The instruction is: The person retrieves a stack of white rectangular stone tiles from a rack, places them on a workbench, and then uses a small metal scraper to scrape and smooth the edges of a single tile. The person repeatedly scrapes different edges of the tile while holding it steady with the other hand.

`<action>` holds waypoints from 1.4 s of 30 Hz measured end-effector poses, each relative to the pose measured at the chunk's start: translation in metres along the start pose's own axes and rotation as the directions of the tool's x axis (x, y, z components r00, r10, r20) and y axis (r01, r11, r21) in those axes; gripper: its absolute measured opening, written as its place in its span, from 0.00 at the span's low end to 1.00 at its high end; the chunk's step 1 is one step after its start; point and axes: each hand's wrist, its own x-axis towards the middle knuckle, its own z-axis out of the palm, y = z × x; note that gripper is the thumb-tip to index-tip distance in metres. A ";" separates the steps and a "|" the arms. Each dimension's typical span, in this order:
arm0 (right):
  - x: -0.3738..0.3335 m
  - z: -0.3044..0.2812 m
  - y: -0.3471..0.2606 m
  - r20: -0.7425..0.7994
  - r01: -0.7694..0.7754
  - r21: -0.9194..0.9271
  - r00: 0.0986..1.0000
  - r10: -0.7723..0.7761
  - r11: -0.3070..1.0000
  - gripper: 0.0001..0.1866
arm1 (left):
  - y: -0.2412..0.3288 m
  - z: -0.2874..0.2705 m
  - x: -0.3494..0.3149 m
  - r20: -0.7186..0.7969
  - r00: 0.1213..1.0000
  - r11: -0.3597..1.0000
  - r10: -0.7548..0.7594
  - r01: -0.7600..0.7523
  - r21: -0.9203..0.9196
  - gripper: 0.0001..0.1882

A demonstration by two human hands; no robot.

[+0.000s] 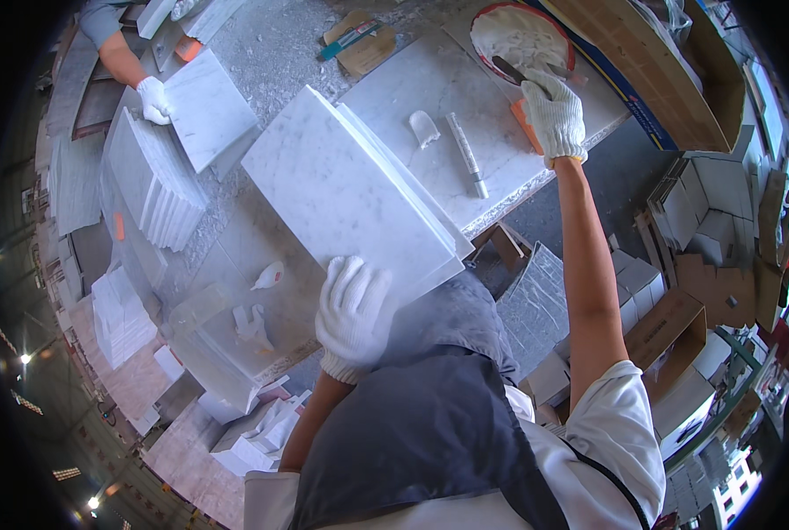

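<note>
My right hand [557, 117], in a white knit glove, is closed round a putty knife [507, 69]. Its dark blade is over a round red-rimmed tub of white paste [520, 40]. My left hand [354, 309], gloved too, has its fingers curled against the near edge of a white marble tile [332, 190]. That grey-veined tile leans on several more tiles, their edges showing at its right. An orange block [527, 126] sits beside my right hand, partly hidden by it. A white marker-like tube [467, 157] and a small white scraper-like piece [424, 129] lie right of the tiles.
At the upper left, a co-worker's gloved hand [154, 101] touches another marble tile [211, 110], beside a leaning tile stack [151, 190]. A long cardboard box [641, 53] borders the bench at right. A teal-handled tool [348, 41] lies on cardboard. Cartons [664, 340] stand below right.
</note>
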 end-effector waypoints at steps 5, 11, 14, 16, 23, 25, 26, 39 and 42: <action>0.000 -0.002 0.000 0.050 -0.224 0.183 0.975 0.218 0.957 0.15 | -0.001 0.001 -0.001 0.010 1.000 1.000 -0.018 0.018 0.005 0.21; -0.002 -0.001 0.004 0.023 -0.206 0.238 0.978 0.206 0.949 0.14 | -0.002 0.002 -0.006 0.016 0.999 0.999 -0.028 0.028 0.016 0.22; -0.008 -0.003 0.002 0.004 -0.179 0.271 0.983 0.185 0.946 0.15 | -0.001 0.002 -0.005 0.017 0.999 0.999 -0.043 0.043 0.006 0.22; -0.018 -0.009 -0.002 0.037 -0.196 0.355 0.980 0.196 0.914 0.15 | 0.000 0.000 -0.003 0.006 0.999 0.999 -0.032 0.032 0.013 0.22; -0.110 -0.045 -0.023 0.167 -0.236 0.391 0.969 0.183 0.890 0.18 | 0.001 -0.012 0.013 0.192 0.976 0.988 0.107 -0.082 -0.132 0.21; -0.149 -0.055 -0.029 0.255 -0.266 0.390 0.951 0.174 0.882 0.19 | 0.000 -0.012 0.012 0.121 0.963 0.948 0.241 -0.207 -0.241 0.21; -0.169 -0.058 -0.031 0.285 -0.309 0.390 0.936 0.205 0.868 0.18 | -0.002 -0.012 0.010 0.101 0.943 0.921 0.316 -0.279 -0.273 0.21; -0.320 -0.016 -0.040 0.236 -0.433 0.264 0.895 0.377 0.862 0.17 | -0.074 0.003 -0.119 -0.036 0.819 0.763 -0.572 0.516 -0.389 0.14; -0.328 -0.003 -0.037 0.176 -0.345 0.277 0.936 0.305 0.897 0.15 | -0.093 0.010 -0.133 0.064 0.765 0.701 -0.641 0.617 -0.357 0.16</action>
